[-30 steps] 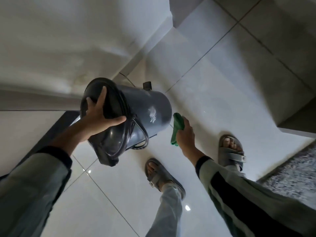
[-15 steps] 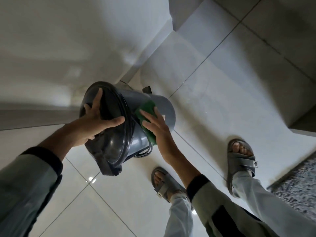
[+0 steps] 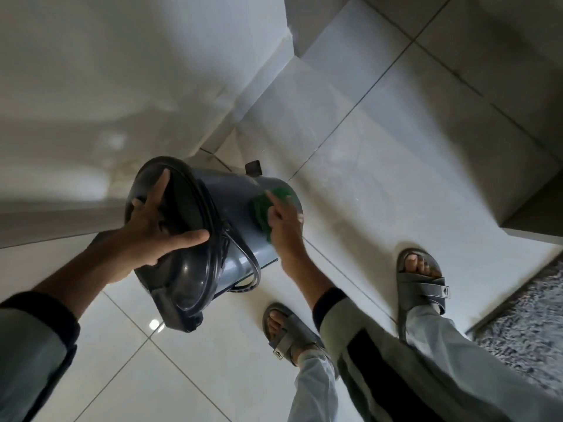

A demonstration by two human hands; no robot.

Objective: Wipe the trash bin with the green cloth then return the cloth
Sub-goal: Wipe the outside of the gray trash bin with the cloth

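Pressing the crumpled green cloth (image 3: pixel 261 210) against the tilted dark-grey plastic trash bin (image 3: pixel 233 208) side, the right hand (image 3: pixel 286 229) lays straight fingers (image 3: pixel 273 200) over it, cloth showing at their 9 o'clock; left hand (image 3: pixel 154 228) splayed flat on the lid (image 3: pixel 185 269).

A: Floor?
B: Glossy pale tiles (image 3: pixel 365 208), dark grout lines. Small bright light reflection (image 3: pixel 154 324) at lower left.
A: Walls?
B: Plain whitish wall (image 3: pixel 106 71) fills upper left, w/ a baseboard (image 3: pixel 253 92) running diag. up to a corner at top center.
A: Anything else?
B: Raised grey step (image 3: pixel 533 214) at right edge. Speckled grey rug (image 3: pixel 524 324) at lower right, on the tiles.
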